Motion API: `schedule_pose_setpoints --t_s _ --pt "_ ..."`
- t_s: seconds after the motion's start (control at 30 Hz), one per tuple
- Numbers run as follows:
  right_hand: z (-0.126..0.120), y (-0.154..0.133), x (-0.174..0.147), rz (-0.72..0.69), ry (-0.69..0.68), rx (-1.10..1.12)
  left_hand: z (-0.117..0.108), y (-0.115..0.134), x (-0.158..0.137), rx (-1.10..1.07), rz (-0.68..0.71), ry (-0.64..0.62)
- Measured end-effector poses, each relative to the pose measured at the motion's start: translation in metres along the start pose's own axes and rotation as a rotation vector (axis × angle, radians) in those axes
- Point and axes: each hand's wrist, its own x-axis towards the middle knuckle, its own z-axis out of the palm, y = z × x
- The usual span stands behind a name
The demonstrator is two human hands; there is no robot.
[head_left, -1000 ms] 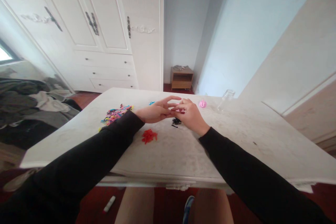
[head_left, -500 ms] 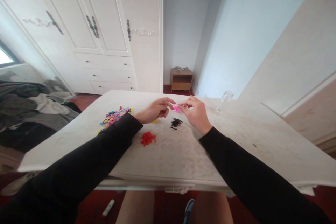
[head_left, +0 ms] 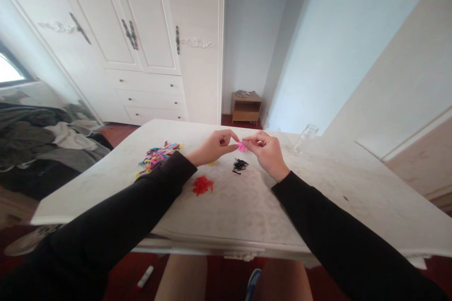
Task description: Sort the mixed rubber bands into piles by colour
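Note:
My left hand (head_left: 213, 146) and my right hand (head_left: 267, 150) meet above the white table (head_left: 247, 207), both pinching a small bunch of pink rubber bands (head_left: 242, 146) between the fingertips. Just below them on the table lies a small pile of black bands (head_left: 240, 165). A red pile (head_left: 202, 185) sits nearer me, to the left. A larger heap of mixed-colour bands (head_left: 157, 155) lies left of my left forearm. Both arms wear black sleeves.
A clear glass jar (head_left: 305, 137) lies at the table's far right. White wardrobe doors (head_left: 141, 33) and a small wooden stand (head_left: 245, 107) are behind. Clothes (head_left: 38, 136) are heaped at the left. A marker (head_left: 145, 276) lies on the floor by my knees.
The pink bunch that lay on the far side of the table is now held between both hands' fingertips. The hands have lifted slightly and drawn closer together.

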Motion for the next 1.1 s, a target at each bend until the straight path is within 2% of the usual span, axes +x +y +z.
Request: schedule_pose_setpoints --t_s 0.3,0.7,1.1 --pt "-0.0030 0.0028 0.0020 -0.017 -0.002 -0.085 0.0004 -0.0015 -0.0004 0.139 0.083 0.095" --pt "-0.0022 0.0017 0.0000 -0.025 -0.049 -0.145 -0.0001 0.0000 -0.0020 0.172 0.043 0.097" --pt "0.0001 -0.0005 -0.0011 -0.079 -0.033 -0.195 0.0017 0.0024 -0.0011 0.190 0.016 0.102"
